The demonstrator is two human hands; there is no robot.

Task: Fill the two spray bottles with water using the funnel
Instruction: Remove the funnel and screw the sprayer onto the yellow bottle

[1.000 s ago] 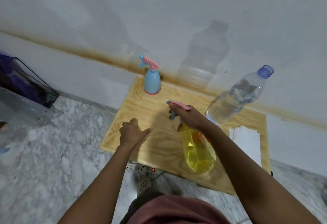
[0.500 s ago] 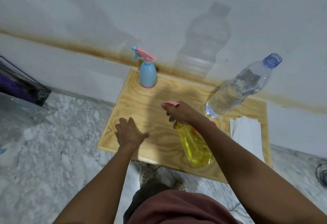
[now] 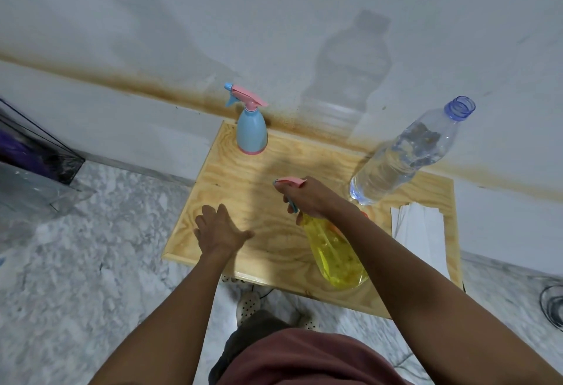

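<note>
Right hand (image 3: 310, 199) gripping yellow bottle (image 3: 335, 256), left hand (image 3: 221, 229) seemingly flat

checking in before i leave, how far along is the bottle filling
Done: the water bottle stands uncapped. In hand: the right hand grips the yellow spray bottle by its trigger head; the left hand is open. Left: both bottles, blue spray bottle included, have their heads on; no pouring yet.

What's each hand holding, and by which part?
Right hand grips the yellow spray bottle at its neck and pink trigger head. Left hand holds nothing, open over the wooden table.
</note>
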